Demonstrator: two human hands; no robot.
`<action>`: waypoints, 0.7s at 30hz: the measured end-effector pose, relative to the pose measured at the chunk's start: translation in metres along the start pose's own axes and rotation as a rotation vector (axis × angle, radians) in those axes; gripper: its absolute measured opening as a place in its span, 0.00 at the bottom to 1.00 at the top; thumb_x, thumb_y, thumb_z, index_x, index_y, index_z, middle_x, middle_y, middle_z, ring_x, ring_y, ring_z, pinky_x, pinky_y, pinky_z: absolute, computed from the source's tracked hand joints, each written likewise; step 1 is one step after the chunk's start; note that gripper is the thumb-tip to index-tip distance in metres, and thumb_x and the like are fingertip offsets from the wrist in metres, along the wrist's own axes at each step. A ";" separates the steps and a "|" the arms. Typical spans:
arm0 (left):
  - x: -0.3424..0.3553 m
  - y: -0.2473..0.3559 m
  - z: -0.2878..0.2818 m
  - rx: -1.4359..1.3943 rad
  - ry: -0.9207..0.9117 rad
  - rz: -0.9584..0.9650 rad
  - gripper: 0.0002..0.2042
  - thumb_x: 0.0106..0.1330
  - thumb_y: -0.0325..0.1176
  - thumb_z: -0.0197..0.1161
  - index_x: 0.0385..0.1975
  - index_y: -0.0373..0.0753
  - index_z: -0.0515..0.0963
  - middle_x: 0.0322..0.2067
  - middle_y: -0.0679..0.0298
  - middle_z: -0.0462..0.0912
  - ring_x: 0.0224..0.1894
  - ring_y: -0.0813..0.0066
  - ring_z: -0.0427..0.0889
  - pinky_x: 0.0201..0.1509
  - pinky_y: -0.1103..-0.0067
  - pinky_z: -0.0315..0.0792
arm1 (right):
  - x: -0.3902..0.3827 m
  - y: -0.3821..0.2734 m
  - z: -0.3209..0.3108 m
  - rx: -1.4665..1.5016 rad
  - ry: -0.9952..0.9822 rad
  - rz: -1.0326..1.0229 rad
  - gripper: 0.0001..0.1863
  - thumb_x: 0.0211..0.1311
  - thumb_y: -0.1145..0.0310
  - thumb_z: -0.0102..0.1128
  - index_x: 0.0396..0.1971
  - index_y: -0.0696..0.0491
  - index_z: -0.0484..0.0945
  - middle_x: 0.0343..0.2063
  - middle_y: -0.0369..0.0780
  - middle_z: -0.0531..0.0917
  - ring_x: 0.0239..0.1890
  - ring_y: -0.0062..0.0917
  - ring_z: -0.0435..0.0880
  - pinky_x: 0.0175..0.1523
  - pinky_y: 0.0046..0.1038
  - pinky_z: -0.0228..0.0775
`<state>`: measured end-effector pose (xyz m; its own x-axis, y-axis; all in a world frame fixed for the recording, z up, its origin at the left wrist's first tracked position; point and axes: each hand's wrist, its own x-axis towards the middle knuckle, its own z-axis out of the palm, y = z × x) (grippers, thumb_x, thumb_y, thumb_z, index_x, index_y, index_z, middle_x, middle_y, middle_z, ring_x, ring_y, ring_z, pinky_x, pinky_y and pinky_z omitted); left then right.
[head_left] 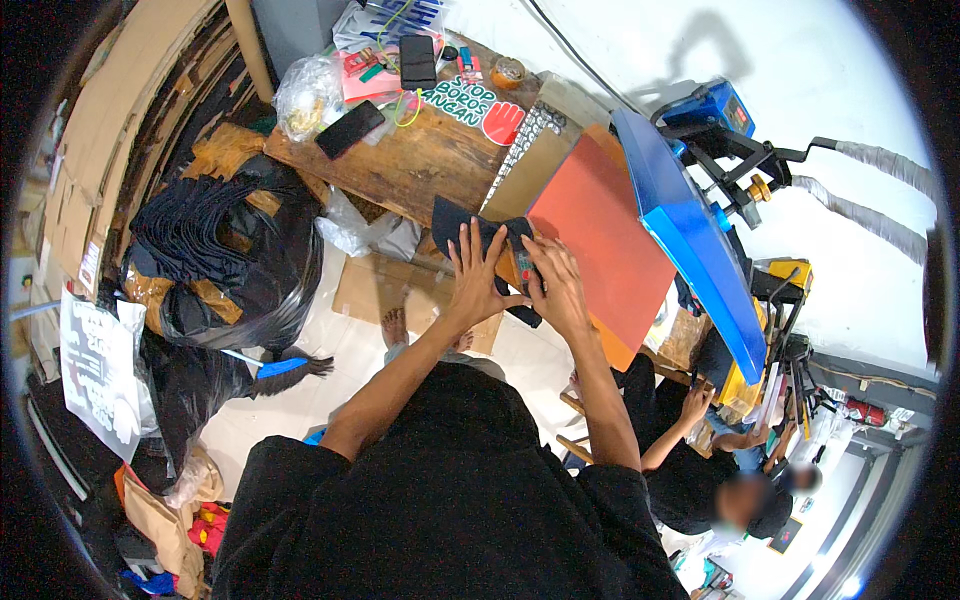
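My left hand (478, 270) lies with fingers spread on a piece of black fabric (450, 215) at the near edge of the orange press pad (610, 250). My right hand (555, 280) rests just beside it, fingers slightly bent, their tips on a small printed piece (524, 264) with red and green marks on the fabric. Part of the fabric hangs below the pad's edge; my hands hide some of it. The raised blue press platen (690, 260) stands to the right.
A wooden table (400, 170) holds phones, bags and stickers. A bagged pile of black fabric (210, 230), a broom (290, 368) and cardboard sheets (90, 150) are at left. Bare feet stand near flattened cardboard (360, 290). Other people (690, 480) work at yellow presses (745, 390) at lower right.
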<state>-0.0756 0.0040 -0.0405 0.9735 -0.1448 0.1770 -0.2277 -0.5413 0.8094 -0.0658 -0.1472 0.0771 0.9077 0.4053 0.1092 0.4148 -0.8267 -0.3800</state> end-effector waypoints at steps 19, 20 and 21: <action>0.003 0.001 -0.003 -0.037 -0.031 -0.008 0.68 0.37 0.69 0.76 0.77 0.49 0.42 0.74 0.36 0.30 0.76 0.35 0.26 0.71 0.37 0.26 | -0.019 -0.027 -0.028 0.010 0.051 0.050 0.32 0.59 0.79 0.60 0.66 0.53 0.68 0.63 0.49 0.72 0.68 0.44 0.67 0.72 0.46 0.58; 0.002 0.002 -0.002 -0.027 -0.033 -0.007 0.68 0.37 0.69 0.76 0.77 0.49 0.42 0.74 0.36 0.29 0.76 0.35 0.26 0.71 0.37 0.26 | -0.004 -0.018 -0.020 -0.014 0.041 0.021 0.32 0.59 0.79 0.60 0.66 0.53 0.68 0.63 0.48 0.73 0.67 0.44 0.68 0.72 0.45 0.58; 0.001 0.002 -0.001 -0.014 -0.038 -0.006 0.68 0.37 0.69 0.76 0.77 0.49 0.42 0.74 0.37 0.29 0.76 0.35 0.26 0.71 0.38 0.26 | 0.002 -0.012 -0.012 -0.030 0.032 -0.017 0.32 0.59 0.79 0.60 0.66 0.53 0.69 0.62 0.47 0.74 0.67 0.44 0.68 0.72 0.45 0.58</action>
<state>-0.0751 0.0035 -0.0385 0.9734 -0.1727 0.1509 -0.2210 -0.5308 0.8182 -0.0682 -0.1411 0.0929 0.9018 0.4072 0.1448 0.4316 -0.8314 -0.3499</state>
